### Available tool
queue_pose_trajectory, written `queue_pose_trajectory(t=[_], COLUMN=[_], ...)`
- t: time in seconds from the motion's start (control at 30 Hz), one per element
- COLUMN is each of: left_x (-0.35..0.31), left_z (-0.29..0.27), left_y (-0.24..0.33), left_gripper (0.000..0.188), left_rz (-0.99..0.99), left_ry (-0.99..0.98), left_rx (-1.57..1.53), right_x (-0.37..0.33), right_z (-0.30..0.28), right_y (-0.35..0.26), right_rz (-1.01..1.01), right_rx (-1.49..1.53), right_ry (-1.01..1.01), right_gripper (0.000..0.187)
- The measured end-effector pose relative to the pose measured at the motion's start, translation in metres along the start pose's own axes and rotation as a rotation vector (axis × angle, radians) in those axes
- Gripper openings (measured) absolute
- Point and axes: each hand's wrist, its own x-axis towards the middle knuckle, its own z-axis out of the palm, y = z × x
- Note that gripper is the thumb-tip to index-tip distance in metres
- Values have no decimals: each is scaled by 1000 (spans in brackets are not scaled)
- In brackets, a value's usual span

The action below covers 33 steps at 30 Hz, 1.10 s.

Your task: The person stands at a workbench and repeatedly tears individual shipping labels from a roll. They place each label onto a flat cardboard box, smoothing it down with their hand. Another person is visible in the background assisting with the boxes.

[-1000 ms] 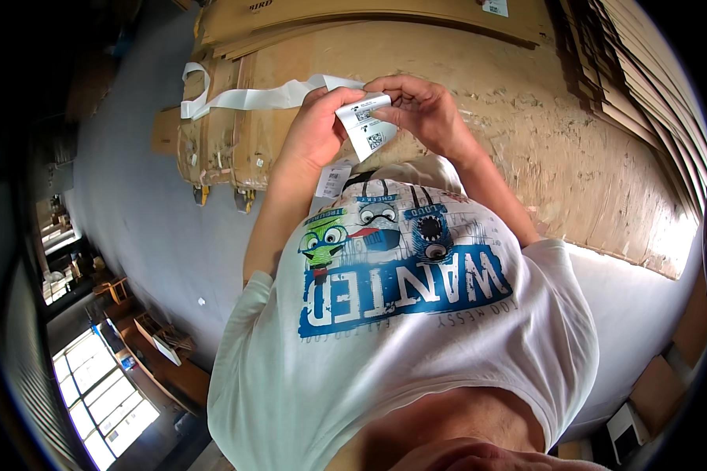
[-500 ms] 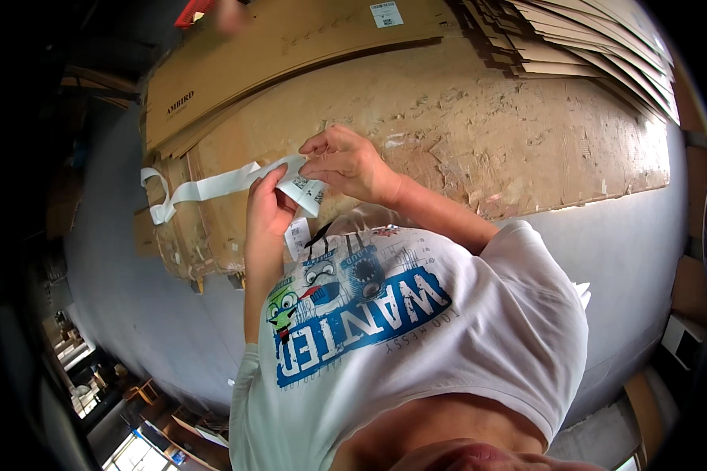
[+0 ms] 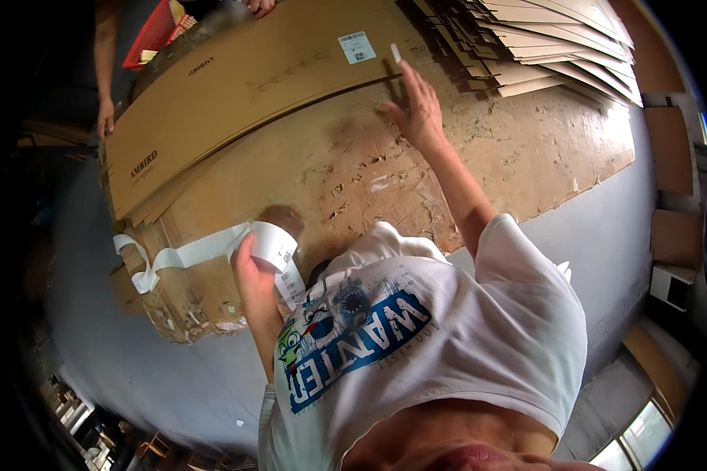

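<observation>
"What does the left hand (image 3: 253,275) have?"

"A white label strip (image 3: 204,250), curled over and held by thumb and fingers. Its tail runs leftward along the tabletop (image 3: 511,149) and loops near the edge."

"And the right hand (image 3: 423,116)?"

"It's stretched forward, fingers wide, thumb well apart, with a small white label (image 3: 396,53) at a fingertip."

"Touching the flat carton (image 3: 243,98)?"

"I can't tell; the two overlap from here. A printed label (image 3: 357,49) lies on the carton, just left of that fingertip."

"Anyone else?"

"Another person's hand (image 3: 105,119) is by the carton's left corner, near a red basket (image 3: 151,38)."
</observation>
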Motion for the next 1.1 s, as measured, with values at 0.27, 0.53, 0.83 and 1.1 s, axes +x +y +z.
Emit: queue_pose_trajectory(t=[0.27,0.53,0.83,1.1], left_x=[33,50,47,33], left_z=[18,25,27,25], left_y=[1,-4,-16,-12], left_gripper=[27,27,28,32], left_rz=[-50,-65,-40,-15], left_ry=[-10,41,19,27], left_rx=[28,53,58,114], right_x=[41,48,41,3], right_z=[43,64,49,26], right_y=[59,81,65,51], right_rz=[302,559,411,523], right_rx=[34,627,205,584], right_ry=[-8,127,309,394], right_gripper=[82,72,59,16])
